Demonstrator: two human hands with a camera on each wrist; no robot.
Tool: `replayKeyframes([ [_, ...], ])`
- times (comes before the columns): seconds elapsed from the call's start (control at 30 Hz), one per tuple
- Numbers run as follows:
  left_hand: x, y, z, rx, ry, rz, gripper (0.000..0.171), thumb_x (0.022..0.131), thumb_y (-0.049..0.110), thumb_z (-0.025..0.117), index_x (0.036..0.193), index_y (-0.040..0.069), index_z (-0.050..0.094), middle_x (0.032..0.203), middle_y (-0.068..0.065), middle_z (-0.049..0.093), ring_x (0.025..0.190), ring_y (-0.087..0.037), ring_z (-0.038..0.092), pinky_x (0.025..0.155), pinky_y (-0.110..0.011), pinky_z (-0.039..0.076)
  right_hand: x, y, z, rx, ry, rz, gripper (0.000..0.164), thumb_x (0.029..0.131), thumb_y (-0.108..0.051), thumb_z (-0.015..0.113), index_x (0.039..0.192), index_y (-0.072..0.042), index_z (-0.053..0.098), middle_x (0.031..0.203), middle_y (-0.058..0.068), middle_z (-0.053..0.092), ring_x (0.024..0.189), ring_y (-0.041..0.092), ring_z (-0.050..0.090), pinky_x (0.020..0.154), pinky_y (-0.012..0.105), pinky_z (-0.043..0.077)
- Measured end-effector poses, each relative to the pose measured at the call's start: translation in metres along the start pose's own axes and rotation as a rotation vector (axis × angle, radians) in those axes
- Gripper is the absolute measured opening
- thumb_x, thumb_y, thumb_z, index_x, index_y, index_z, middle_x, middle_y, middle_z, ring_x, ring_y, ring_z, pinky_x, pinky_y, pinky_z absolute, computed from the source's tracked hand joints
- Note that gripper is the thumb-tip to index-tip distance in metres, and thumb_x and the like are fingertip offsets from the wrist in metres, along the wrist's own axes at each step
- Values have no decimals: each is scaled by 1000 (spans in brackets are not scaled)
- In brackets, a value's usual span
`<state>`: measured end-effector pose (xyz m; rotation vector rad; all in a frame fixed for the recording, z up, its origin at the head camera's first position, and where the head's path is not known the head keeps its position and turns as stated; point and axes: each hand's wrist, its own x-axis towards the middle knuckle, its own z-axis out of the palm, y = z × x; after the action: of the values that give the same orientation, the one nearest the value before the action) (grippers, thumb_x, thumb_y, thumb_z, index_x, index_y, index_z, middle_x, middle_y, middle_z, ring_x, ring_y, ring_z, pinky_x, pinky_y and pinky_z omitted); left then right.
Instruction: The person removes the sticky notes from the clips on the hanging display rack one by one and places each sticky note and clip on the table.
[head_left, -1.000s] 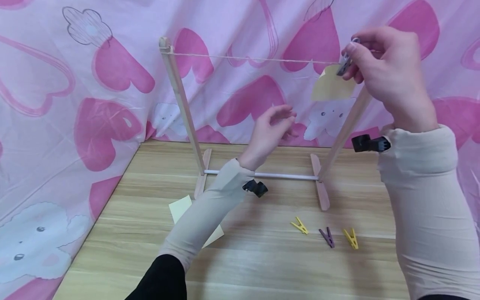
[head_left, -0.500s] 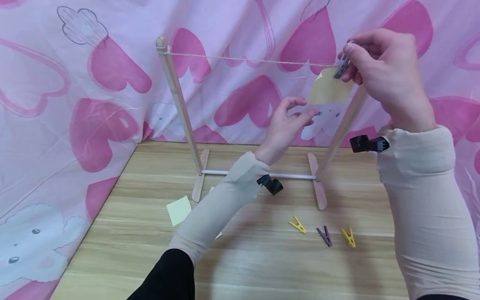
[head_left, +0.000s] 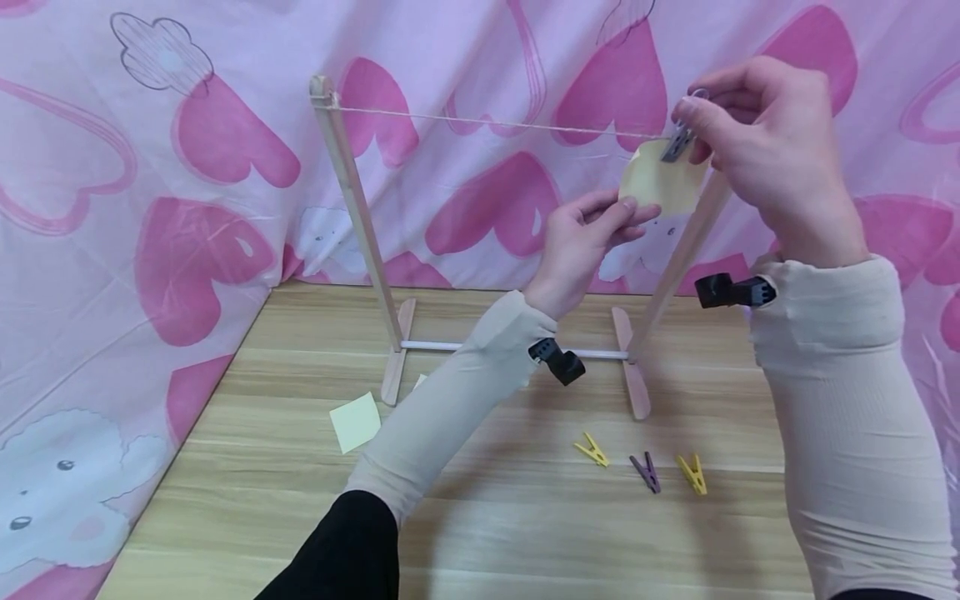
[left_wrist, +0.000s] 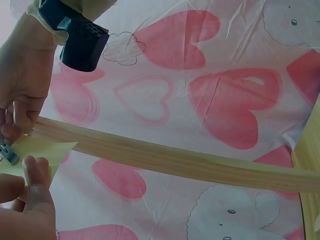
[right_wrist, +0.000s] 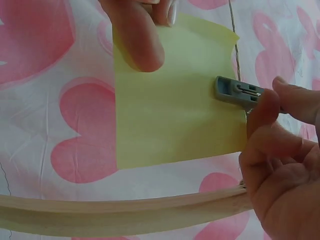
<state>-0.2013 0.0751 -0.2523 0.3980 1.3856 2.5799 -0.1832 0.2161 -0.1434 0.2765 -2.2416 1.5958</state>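
A yellow sticky note [head_left: 651, 177] hangs at the right end of a thin string [head_left: 480, 122] strung between two wooden posts. My right hand [head_left: 780, 154] pinches a grey clothespin [head_left: 678, 142] whose jaws lie over the note's upper edge; the right wrist view shows this clothespin [right_wrist: 235, 92] overlapping the note [right_wrist: 175, 110] beside the string. My left hand [head_left: 581, 242] pinches the note's lower left corner between thumb and fingers. In the left wrist view both hands meet at the note [left_wrist: 42, 150] at the left edge.
Two yellow clothespins [head_left: 592, 450] [head_left: 693, 475] and a purple clothespin [head_left: 647, 472] lie on the wooden table [head_left: 570, 533]. Another sticky note [head_left: 356, 422] lies at the left, near the stand's foot [head_left: 397, 354]. A white rod [head_left: 431, 345] joins the posts low down. My left forearm partly covers more paper.
My left hand has moved right and up to the hanging note and now pinches its lower corner. My right hand, with the clothespin, has shifted slightly left and stays at the note's top.
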Motion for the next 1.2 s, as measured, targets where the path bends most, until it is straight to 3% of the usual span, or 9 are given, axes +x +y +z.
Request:
replayKeyframes([
  [0.3, -1, 1, 0, -17, 26, -1, 30, 94, 0, 58, 122, -10, 58, 115, -33, 63, 109, -39, 63, 85, -33, 58, 0, -1, 3, -21, 37, 0, 14, 82, -11, 76, 95, -8, 71, 73, -5, 70, 50, 8, 55, 49, 16, 42],
  [0.47, -4, 2, -3, 31, 11, 30, 28, 94, 3, 58, 119, -9, 60, 111, -32, 65, 106, -39, 64, 82, -33, 58, 0, 0, 5, -55, 72, -30, 18, 82, -13, 76, 97, -4, 73, 75, -6, 70, 51, 9, 53, 50, 17, 42],
  [0.73, -13, 10, -6, 189, -7, 65, 33, 95, 5, 58, 127, 5, 49, 102, -29, 68, 85, -34, 73, 79, -30, 59, 1, 2, 13, -16, 191, -164, 7, 81, -3, 74, 88, -2, 75, 69, -7, 70, 53, 8, 60, 57, 16, 50],
  [0.97, -28, 24, -2, 256, -15, 76, 34, 95, 1, 57, 127, 1, 46, 99, -32, 67, 74, -32, 73, 78, -29, 59, 4, 1, 19, 72, 292, -270, 3, 79, 3, 72, 80, 2, 74, 64, -5, 68, 52, 7, 58, 54, 17, 44],
  [1.2, -24, 16, -10, 322, -35, 67, 39, 95, 3, 56, 131, 0, 42, 99, -30, 68, 72, -30, 73, 78, -30, 59, 9, -1, 24, 118, 341, -399, 5, 79, 5, 70, 77, 1, 72, 64, -6, 69, 50, 6, 59, 56, 15, 50],
])
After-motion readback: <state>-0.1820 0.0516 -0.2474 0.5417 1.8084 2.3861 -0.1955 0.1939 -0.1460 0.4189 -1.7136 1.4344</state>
